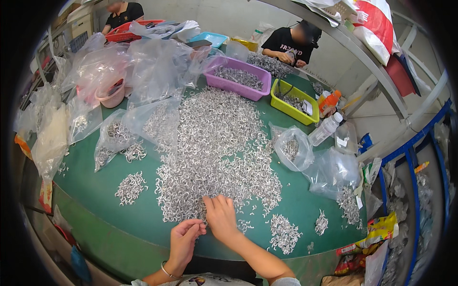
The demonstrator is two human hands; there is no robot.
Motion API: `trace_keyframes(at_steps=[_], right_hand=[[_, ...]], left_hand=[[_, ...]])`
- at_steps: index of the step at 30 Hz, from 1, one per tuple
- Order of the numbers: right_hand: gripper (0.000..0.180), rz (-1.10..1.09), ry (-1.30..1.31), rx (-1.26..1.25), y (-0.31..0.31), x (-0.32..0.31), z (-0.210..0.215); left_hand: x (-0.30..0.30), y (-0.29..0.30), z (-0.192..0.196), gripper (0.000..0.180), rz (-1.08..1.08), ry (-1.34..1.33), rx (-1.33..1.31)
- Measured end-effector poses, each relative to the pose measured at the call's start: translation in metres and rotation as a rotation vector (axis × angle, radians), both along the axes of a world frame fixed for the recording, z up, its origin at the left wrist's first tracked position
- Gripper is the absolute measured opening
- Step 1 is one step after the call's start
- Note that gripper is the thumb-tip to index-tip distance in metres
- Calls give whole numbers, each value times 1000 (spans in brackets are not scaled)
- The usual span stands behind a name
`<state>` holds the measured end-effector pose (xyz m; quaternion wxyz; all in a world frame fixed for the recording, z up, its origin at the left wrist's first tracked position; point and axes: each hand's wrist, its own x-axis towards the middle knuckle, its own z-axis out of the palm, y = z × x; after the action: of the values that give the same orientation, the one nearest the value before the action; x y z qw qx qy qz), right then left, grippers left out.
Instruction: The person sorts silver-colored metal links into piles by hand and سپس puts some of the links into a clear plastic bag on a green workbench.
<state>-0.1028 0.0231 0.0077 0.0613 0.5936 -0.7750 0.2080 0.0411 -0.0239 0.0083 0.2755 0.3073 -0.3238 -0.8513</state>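
A broad pile of small silver crescent-shaped metal pieces [214,138] covers the middle of the green table [143,214]. At its near edge my right hand [222,219] reaches in from the right, fingers bent down against the pieces and the thumb hidden. Just left of it, my left hand [183,240] is closed, thumb and fingers pressed together at the pile's edge. Whatever lies between the fingers of either hand is too small or hidden to make out. The two hands' fingertips nearly meet. A bracelet [169,271] circles my left wrist.
Smaller heaps [131,188] of pieces lie to the left and others [285,233] to the right. Beyond are a purple tray [234,88], a yellow-green tray [293,112] and clear plastic bags [157,66]. Bottles [327,128] stand at right. Two people [291,43] sit across the table.
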Motion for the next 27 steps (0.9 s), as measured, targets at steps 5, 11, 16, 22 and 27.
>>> trace_keyframes(at_steps=[5, 11, 16, 22, 27], right_hand=[[33, -28, -144, -120, 5, -9, -3], [24, -47, -373, -178, 6, -17, 9], [21, -93, -440, -210, 6, -24, 1], [19, -95, -498, -273, 4, -31, -8], [24, -163, -601, -236, 5, -32, -4]], left_hand=[[6, -4, -8, 16, 23, 41, 1], [8, -9, -6, 17, 36, 55, 0], [10, -9, -9, 17, 30, 70, 3], [5, -7, -5, 16, 21, 53, 8], [7, -7, -7, 17, 29, 54, 5]])
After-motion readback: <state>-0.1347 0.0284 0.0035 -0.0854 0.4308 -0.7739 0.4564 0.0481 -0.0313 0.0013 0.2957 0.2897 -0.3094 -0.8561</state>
